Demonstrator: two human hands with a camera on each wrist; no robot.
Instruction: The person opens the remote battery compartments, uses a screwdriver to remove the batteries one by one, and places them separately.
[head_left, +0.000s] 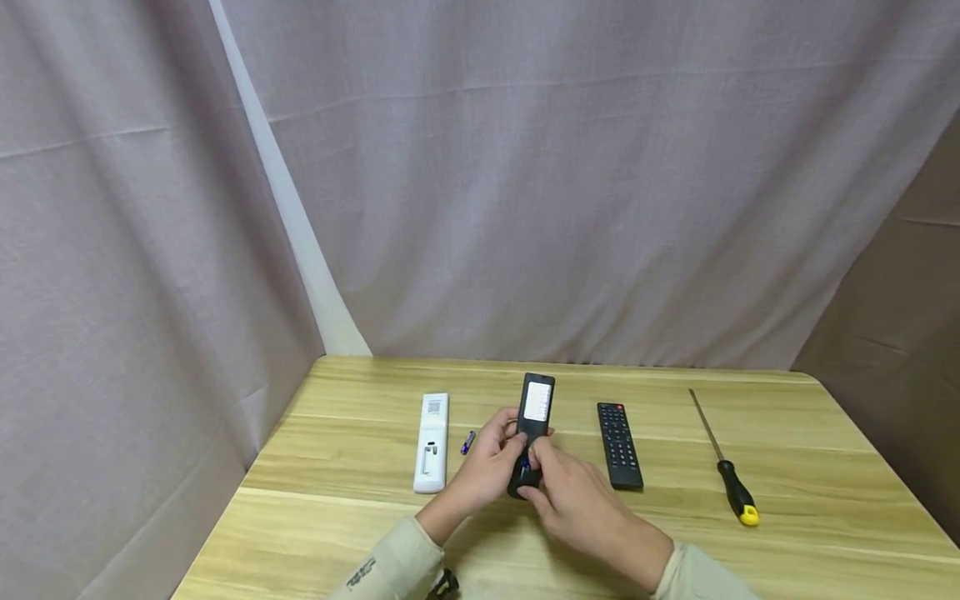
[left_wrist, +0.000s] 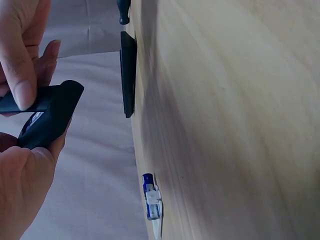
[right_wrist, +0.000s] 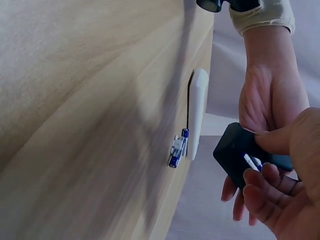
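A black remote control point(head_left: 534, 427) is held back side up, its white label facing me. My left hand point(head_left: 491, 462) grips it from the left, thumb across its back. My right hand point(head_left: 581, 500) pinches a thin black battery cover point(left_wrist: 44, 96) at the remote's near end; in the left wrist view the cover stands at an angle to the remote body. Between cover and body shows a blue-and-white battery point(right_wrist: 251, 161), partly hidden by fingers. Left of the hands lie a white remote control point(head_left: 431, 446), its battery bay uncovered, and blue-and-white battery pieces point(head_left: 468, 442), whose number I cannot tell.
To the right lie another black remote control point(head_left: 620, 446), buttons up, and a screwdriver point(head_left: 733, 487) with a black and yellow handle. The wooden table point(head_left: 337, 433) ends at a grey curtain point(head_left: 562, 208). Something small and black point(head_left: 446, 583) shows beside the left sleeve.
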